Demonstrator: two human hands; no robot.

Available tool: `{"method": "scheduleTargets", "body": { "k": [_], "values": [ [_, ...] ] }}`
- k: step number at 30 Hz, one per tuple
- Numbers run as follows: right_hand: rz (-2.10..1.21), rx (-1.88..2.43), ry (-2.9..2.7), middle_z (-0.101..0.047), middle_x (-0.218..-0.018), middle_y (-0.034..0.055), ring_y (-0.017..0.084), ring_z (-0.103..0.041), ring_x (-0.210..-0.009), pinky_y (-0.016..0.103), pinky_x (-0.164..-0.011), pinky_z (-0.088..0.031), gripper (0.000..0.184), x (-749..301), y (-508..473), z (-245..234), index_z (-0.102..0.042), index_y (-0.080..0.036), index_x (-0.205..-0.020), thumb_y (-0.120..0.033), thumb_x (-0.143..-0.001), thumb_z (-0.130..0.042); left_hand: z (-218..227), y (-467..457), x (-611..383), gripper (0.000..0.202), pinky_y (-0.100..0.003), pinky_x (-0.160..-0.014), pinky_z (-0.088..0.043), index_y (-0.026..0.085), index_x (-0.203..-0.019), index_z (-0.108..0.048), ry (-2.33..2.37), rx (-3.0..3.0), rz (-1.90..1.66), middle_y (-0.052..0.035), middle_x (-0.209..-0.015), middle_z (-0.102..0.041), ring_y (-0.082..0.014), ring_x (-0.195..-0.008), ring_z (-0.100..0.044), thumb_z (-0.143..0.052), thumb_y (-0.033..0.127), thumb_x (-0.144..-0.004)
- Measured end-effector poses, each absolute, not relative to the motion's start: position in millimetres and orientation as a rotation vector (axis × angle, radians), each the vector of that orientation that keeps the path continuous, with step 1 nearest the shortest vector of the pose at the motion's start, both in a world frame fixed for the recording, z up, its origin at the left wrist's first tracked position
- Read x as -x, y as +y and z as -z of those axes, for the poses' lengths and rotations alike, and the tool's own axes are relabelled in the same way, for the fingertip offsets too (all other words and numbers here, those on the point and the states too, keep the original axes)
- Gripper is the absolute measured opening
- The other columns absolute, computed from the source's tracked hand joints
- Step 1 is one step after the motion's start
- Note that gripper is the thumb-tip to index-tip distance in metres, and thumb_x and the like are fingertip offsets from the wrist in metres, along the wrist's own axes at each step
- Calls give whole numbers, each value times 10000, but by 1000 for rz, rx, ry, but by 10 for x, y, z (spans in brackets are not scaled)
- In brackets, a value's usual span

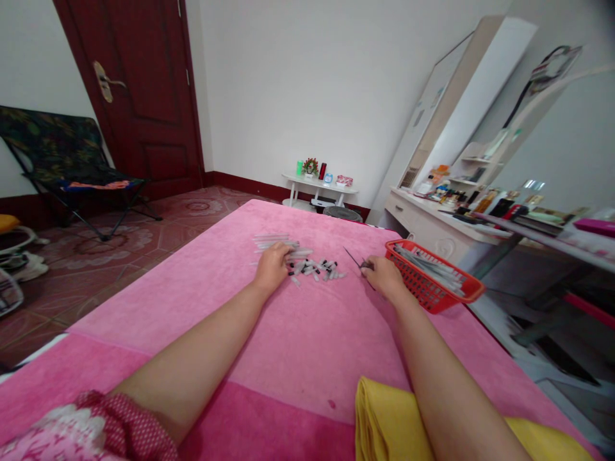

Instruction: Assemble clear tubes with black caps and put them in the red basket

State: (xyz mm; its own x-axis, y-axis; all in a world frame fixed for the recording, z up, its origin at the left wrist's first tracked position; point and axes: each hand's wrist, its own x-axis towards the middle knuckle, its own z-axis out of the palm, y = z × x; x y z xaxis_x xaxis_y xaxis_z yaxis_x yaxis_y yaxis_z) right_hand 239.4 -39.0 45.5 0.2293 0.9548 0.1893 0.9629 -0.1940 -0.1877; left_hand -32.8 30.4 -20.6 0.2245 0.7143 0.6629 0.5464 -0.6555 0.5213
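Observation:
My left hand (273,266) rests with fingers curled on a pile of small grey tubes with black ends (314,267) spread on a pink blanket (307,346). What its fingers hold is hidden. My right hand (383,276) lies to the right of the pile, fingers pinched on a thin dark rod (354,258) that points up and left. A red plastic basket (435,275) with several long grey pieces in it sits just right of my right hand.
A yellow cloth (384,416) lies under my right forearm. A dressing table with bottles (461,205) stands at the right, a small white side table (319,187) at the back, a folding chair (72,166) and a red door (144,89) at the left.

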Motion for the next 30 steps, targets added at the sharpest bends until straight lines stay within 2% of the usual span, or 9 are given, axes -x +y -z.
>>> {"method": "scheduleTargets", "body": {
  "k": [3,6,17,22,24,26,30],
  "values": [
    [-94,1861,-1945,-716,-842,38,158,-643,-796,237,-702,-450,178,-2291,-362,-516,-698,-181,-870,-162,-760,-560,198,302,329,382,-328,-795,-486,160,-963,-700,1199,-2321,-1394,-86,-908,-653,-223,-898,-593,-443,7,-726],
    [-147,1696,-1987,-716,-828,19,148,-634,-778,228,-689,-439,160,-2197,-354,-543,-699,-188,-845,-152,-755,-571,192,299,328,395,-336,-804,-485,158,-961,-702,1192,-2327,-1389,-91,-915,-656,-228,-905,-590,-441,0,-710],
    [103,1799,-2065,-724,-865,13,159,-639,-807,233,-664,-393,161,-2016,-489,-694,-709,-234,-866,-184,-793,-575,157,246,305,349,-297,-734,-469,164,-948,-700,1150,-2493,-1283,-82,-873,-640,-211,-846,-591,-501,14,-704],
    [119,1620,-2145,-718,-858,25,168,-633,-789,256,-694,-409,144,-1863,-503,-671,-705,-218,-848,-177,-797,-576,104,169,254,296,-297,-737,-461,178,-954,-699,996,-2595,-1189,-76,-881,-666,-209,-826,-607,-518,52,-757],
    [147,1504,-2017,-707,-886,43,177,-626,-798,277,-731,-428,128,-1827,-499,-651,-689,-199,-886,-231,-803,-598,120,173,249,320,-292,-734,-462,186,-968,-693,997,-2536,-1238,-68,-892,-675,-208,-836,-614,-509,42,-750],
    [213,1371,-1793,-688,-938,68,188,-616,-829,307,-784,-440,199,-1819,-495,-640,-663,-176,-956,-308,-823,-594,153,208,260,341,-292,-746,-464,183,-969,-683,1037,-2404,-1359,-65,-910,-680,-209,-865,-617,-489,29,-735],
    [222,1233,-1517,-667,-922,70,190,-601,-857,323,-807,-443,252,-1854,-465,-589,-643,-163,-955,-351,-894,-486,200,302,296,242,-297,-768,-472,155,-873,-646,1089,-1984,-1611,-54,-843,-681,-196,-831,-630,-482,53,-728]
  ]
}}
